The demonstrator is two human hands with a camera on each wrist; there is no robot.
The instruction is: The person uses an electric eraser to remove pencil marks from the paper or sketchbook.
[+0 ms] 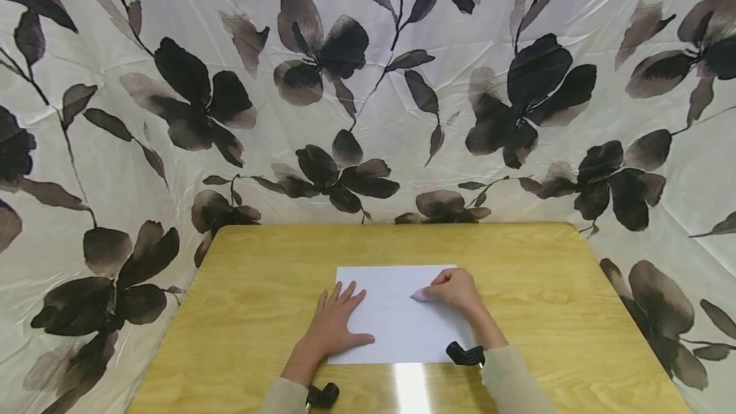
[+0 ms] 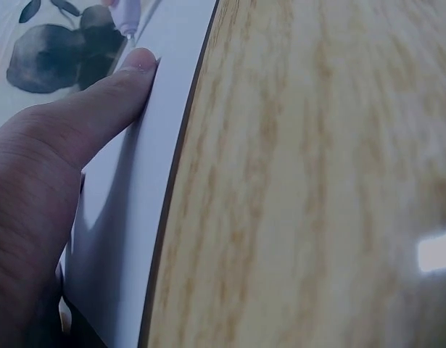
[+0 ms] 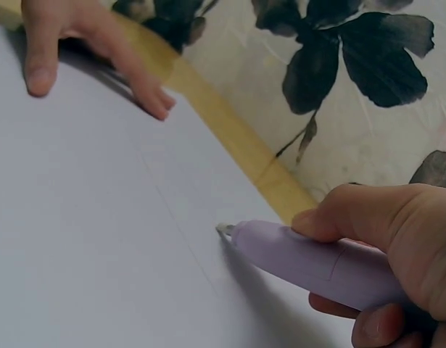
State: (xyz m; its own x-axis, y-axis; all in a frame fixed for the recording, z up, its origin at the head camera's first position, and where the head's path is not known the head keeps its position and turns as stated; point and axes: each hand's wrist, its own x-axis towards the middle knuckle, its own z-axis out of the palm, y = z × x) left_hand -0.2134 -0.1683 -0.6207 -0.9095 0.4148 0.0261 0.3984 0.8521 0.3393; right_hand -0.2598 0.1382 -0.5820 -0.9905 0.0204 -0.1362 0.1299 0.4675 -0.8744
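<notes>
A white sheet of paper [image 1: 397, 337] lies flat on the wood-grained desk [image 1: 259, 286], low in the middle of the head frame, its long sides running left to right. That spot puts it squarely between the 2 hands, probably so both can reach it without stretching.

The left hand [image 1: 333, 328] is spread over the paper's left part, fingers fanned toward the top of the frame and thumb pointing right. A wide spread like this seems meant to brace the sheet against sliding, and it leaves the middle and right of the surface free.

The right hand [image 1: 457, 289], over the sheet's right part, pinches a lilac pen-shaped tool [image 3: 310, 257] between thumb and fingers. The tool sits in the upper right part of the paper, slanted, its narrow tip pointing left and down. Gripping the barrel behind the tip likely gives fine control and leaves the point in plain sight. In the right wrist frame the tip is just beside a faint line [image 3: 179, 217] on the paper; whether it touches the surface I cannot tell.

2 black wrist devices [image 1: 467, 354] sit at the sleeves [image 1: 512, 375], presumably placed there to leave the fingers unhindered.
</notes>
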